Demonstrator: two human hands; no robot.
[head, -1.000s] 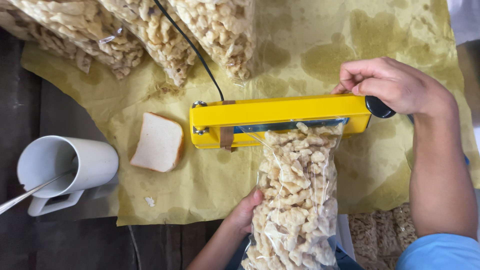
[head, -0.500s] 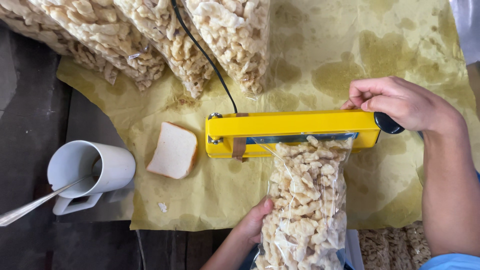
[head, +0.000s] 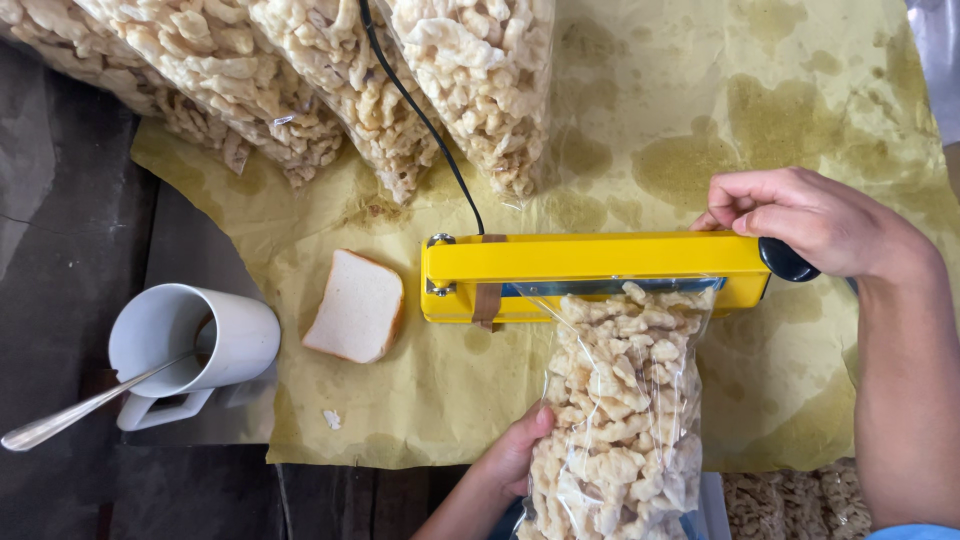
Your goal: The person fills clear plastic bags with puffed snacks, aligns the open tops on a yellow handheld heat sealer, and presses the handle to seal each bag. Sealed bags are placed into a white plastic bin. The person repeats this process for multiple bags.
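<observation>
My right hand [head: 810, 222] stays curled around the black knob of the yellow bar heat sealer [head: 600, 272], pressing its arm down as before; nothing has shifted but my view. My left hand [head: 515, 450] steadies the clear plastic bag of pale crackers [head: 620, 400], its mouth clamped under the bar, near the tabletop's front edge.

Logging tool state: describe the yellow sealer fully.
The yellow sealer is a long, glossy bar lying flat and crosswise on stained yellowish paper. Its arm is down on the mouth of a clear snack bag. A black cord leaves its left end, near a brown tape strip. The right hand presses the black knob end; the left hand steadies the bag.
</observation>
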